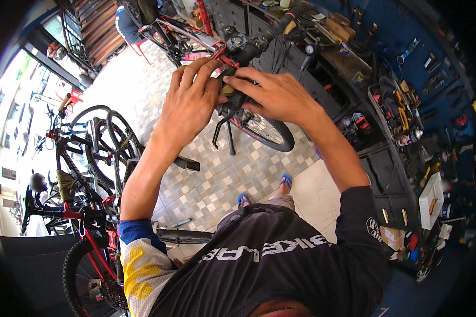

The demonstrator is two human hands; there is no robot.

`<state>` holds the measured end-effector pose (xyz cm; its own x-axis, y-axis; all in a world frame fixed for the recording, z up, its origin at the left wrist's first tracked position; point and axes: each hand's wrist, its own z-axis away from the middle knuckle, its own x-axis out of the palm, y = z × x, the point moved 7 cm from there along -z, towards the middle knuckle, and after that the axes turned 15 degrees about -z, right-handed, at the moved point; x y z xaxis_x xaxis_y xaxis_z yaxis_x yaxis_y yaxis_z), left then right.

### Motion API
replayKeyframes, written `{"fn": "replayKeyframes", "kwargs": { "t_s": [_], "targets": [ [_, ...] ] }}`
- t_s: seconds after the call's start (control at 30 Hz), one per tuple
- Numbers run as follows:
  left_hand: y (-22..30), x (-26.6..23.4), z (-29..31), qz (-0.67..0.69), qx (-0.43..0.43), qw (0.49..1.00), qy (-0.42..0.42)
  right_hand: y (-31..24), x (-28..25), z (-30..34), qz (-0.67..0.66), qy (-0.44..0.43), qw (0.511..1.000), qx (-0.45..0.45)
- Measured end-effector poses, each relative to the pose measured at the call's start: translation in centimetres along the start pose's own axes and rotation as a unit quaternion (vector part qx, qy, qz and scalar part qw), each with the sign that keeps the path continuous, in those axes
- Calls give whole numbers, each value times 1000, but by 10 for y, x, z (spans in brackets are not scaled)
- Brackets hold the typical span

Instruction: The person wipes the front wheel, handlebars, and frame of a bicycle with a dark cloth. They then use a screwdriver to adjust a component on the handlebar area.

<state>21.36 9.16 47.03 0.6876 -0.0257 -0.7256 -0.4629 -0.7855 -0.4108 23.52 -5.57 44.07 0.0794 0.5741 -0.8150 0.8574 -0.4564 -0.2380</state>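
A bicycle handlebar [257,46] runs from the upper right down between my hands. My left hand [191,94] is closed over its near end, fingers bent across the top beside the brake and shifter controls. My right hand [277,94] comes in from the other side, its thumb and index finger bent toward a small part at the same spot. Whatever those fingertips pinch is hidden. A black brake lever [216,135] hangs just below my hands. Under my right hand shows the bicycle's wheel [286,138], with red on its rim.
Several parked bicycles stand at the left, one with a red frame [94,252]. Along the right runs a dark workbench [378,171] with a tool box [394,108]. Tools hang on the blue wall [433,50]. A white tray [431,196] sits at the bench edge.
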Motion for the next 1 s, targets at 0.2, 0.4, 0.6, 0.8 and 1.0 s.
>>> {"fn": "replayKeyframes", "kwargs": {
  "t_s": [0.2, 0.4, 0.6, 0.8, 1.0],
  "targets": [
    [-7, -1, 1, 71, -17, 997, -15, -6, 10, -10, 50, -38, 997, -50],
    [-15, 0, 5, 156, -42, 987, -26, -7, 10, -8, 45, -10, 997, -54],
    [-14, -3, 4, 140, -53, 989, -15, -9, 14, -2, 10, -8, 1000, 12],
    [-13, -2, 5, 171, -61, 983, -28, -5, 3, -5, -18, -32, 999, 19],
    [-24, -1, 10, 253, -95, 963, -15, 0, -22, -9, -87, -12, 995, 45]
  ]
}}
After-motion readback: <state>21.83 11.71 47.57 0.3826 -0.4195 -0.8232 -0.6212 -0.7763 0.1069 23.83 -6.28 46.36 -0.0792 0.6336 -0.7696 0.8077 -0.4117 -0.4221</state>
